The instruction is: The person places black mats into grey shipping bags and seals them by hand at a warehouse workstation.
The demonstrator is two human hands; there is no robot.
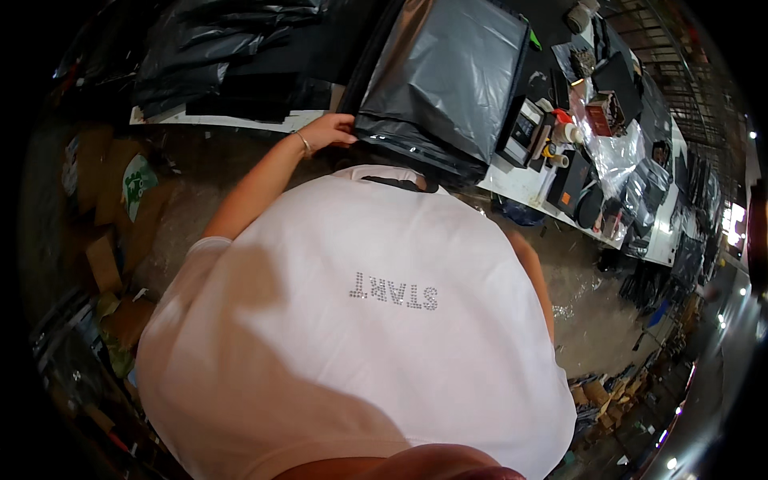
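A stack of large black plastic bags [444,80] lies on the table in front of me, its glossy top sheet reaching over the near edge. My left hand [330,132], with a thin bracelet at the wrist, is at the stack's near left corner. Its fingers close on the edge of the plastic there, and the fingertips are partly hidden. Only part of my right arm [534,272] shows, beside my white shirt [360,352]; the right hand is hidden behind my body.
More black plastic [188,68] covers the table's left part. To the right stand a black box [524,132], tape rolls [566,134], a red box [606,112] and clear plastic [620,160]. Cardboard pieces [100,172] lie at the left; further cardboard [612,400] is at the lower right.
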